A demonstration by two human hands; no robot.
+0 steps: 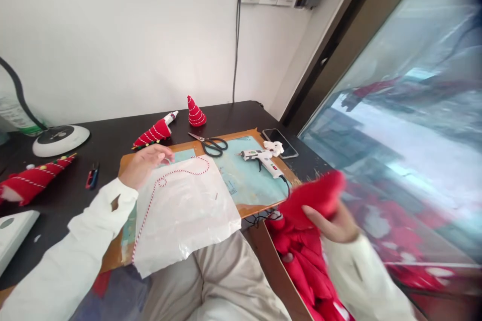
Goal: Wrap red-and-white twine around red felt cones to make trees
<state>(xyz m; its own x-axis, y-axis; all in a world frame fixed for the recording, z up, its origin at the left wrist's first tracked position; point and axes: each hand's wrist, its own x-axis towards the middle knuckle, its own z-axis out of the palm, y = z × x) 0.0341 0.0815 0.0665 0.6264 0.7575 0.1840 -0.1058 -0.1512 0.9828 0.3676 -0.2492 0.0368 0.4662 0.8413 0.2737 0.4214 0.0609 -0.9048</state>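
My left hand [147,164] lies flat at the top edge of a white plastic sheet [186,220], holding nothing, its fingertips close to a red-and-white twisted cord [176,173] that curves across the sheet. My right hand [331,221] grips a red felt piece [314,195] above a cardboard box [278,271] filled with more red felt. Beyond the sheet, on a teal mat on a cork board [248,173], lie black-handled scissors [211,144] and a white hot glue gun [263,160].
Red felt cones trimmed with cord [152,134] [196,113] [33,179] stand or lie on the dark desk [113,133], with a glue tube [170,118], a smartphone [280,143] and a small cutter [92,175]. A large window [395,110] runs along the right, and my lap lies below the sheet.
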